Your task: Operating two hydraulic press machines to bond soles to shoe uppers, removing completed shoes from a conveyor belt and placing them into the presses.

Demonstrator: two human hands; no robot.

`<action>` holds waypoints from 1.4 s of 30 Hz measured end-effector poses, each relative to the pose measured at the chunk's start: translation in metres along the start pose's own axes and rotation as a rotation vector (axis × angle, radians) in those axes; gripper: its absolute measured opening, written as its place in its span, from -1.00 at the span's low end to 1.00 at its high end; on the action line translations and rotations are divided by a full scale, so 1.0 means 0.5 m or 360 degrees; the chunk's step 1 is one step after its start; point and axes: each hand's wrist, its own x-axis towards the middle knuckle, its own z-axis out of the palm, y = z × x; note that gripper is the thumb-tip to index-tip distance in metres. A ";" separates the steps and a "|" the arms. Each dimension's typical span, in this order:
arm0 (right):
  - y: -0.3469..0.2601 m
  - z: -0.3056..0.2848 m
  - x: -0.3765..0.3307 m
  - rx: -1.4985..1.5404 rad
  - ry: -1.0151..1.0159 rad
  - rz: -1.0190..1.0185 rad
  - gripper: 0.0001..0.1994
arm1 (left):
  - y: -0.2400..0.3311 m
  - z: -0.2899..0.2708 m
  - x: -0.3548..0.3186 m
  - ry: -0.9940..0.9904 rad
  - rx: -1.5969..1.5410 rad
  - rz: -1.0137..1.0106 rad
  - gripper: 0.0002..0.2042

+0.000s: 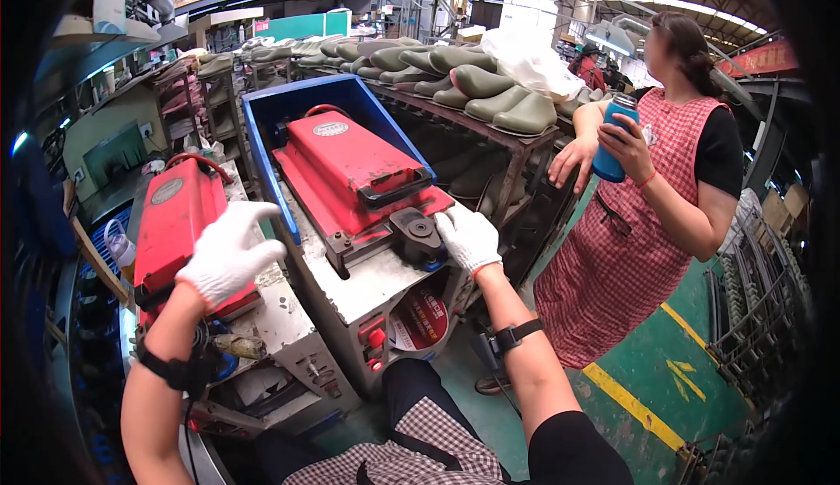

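Observation:
My left hand (229,253), in a white knit glove, is raised over the front of the left red machine cover (179,218). Its thumb and forefinger are spread, with nothing between them. My right hand (471,238), gloved the same way, is at the right side of a black metal block (415,233). Its fingers are stretched toward the block's edge; whether they touch it is unclear. That block sits at the front of a second red machine cover (350,157), which has a black front handle (394,189). A blue tray (262,148) surrounds this cover at the back.
Olive rubber shoes (490,100) crowd a rack (525,139) behind the machines. At my right stands a person in a red checked apron (604,284), holding a blue bottle (616,139). A metal rack (761,310) is at the far right. Red buttons (376,338) sit on the machine front.

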 end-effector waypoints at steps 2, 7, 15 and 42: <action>-0.005 0.002 0.003 -0.0136 -0.0020 0.0022 -0.64 | 0.026 0.037 0.046 -0.0133 0.0291 0.0197 -0.36; -0.050 -0.007 -0.041 -0.0298 0.0129 0.0121 -0.58 | 0.049 0.133 0.126 0.0044 0.0488 0.0502 -0.25; -0.106 -0.062 -0.129 -0.0186 -0.0185 0.0079 -0.46 | 0.045 0.213 0.178 -0.0451 0.0419 0.0259 -0.20; -0.145 0.165 0.321 -0.0340 -0.1476 -0.0186 0.11 | 0.126 -0.084 0.443 0.1022 0.0888 0.0680 -0.38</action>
